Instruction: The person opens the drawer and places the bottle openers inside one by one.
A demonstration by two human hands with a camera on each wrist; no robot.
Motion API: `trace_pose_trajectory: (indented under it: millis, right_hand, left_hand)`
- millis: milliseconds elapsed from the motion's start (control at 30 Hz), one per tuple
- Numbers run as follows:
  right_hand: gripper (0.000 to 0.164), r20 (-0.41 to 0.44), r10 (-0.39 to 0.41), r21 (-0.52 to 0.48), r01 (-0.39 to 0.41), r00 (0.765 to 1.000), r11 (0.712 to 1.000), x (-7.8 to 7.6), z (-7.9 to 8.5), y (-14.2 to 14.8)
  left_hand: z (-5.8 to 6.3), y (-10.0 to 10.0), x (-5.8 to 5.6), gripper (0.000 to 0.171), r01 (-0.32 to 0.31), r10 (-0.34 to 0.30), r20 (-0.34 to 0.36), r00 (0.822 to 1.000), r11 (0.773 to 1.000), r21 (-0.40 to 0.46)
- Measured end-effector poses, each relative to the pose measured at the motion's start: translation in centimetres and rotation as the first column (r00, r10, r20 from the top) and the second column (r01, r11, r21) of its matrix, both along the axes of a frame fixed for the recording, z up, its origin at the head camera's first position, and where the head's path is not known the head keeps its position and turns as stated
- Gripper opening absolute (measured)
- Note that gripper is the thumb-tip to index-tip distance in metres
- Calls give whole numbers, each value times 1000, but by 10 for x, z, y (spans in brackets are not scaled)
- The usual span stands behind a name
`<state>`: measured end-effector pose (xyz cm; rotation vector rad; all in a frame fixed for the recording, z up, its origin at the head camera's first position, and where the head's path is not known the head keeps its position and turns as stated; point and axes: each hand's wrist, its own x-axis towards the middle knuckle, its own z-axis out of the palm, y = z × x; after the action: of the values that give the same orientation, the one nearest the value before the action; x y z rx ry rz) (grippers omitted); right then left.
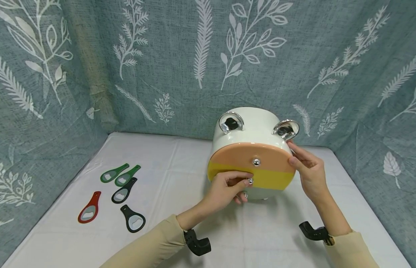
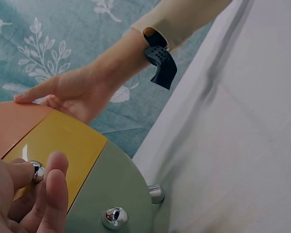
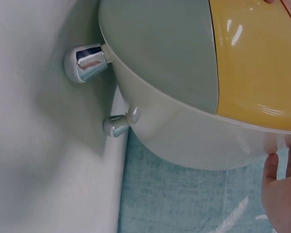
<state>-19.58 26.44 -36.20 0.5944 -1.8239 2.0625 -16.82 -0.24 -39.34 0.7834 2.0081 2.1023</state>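
Note:
A rounded white drawer box (image 1: 258,123) has an orange, a yellow and a green drawer front, silver knobs, and two silver ear-like rings on top. My left hand (image 1: 224,190) pinches the silver knob (image 2: 37,171) of the yellow drawer (image 2: 63,145) between thumb and finger. That drawer looks flush with the others. The knob of the green drawer (image 2: 115,217) is free in the left wrist view. My right hand (image 1: 310,173) steadies the box's right side, its thumb at the edge of the orange front (image 1: 234,152) and its fingers against the white shell (image 3: 199,150).
On the left of the white-covered table (image 1: 174,163) lie a red bottle opener (image 1: 89,209), two green bottle openers (image 1: 114,173) and two black bottle openers (image 1: 133,219). Short silver legs (image 3: 89,63) carry the box. A leaf-patterned curtain (image 1: 167,56) hangs behind it.

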Motion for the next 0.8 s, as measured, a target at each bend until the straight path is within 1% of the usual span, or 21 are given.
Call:
trace_pose_trajectory:
  millis: [300, 567, 800]
  right_hand:
    - [38, 4, -4, 8, 4, 1000, 1000, 0, 0, 0]
    - [38, 17, -8, 13, 8, 1000, 1000, -1, 1, 1]
    - [39, 18, -9, 18, 9, 1000, 1000, 0, 1, 1]
  left_hand:
    - [-1, 1, 0, 25, -10, 10, -11, 1000, 1000, 9]
    - [-2, 2, 1, 24, -30, 30, 17, 999, 1000, -2]
    - [-2, 3, 2, 24, -33, 33, 17, 999, 999, 2]
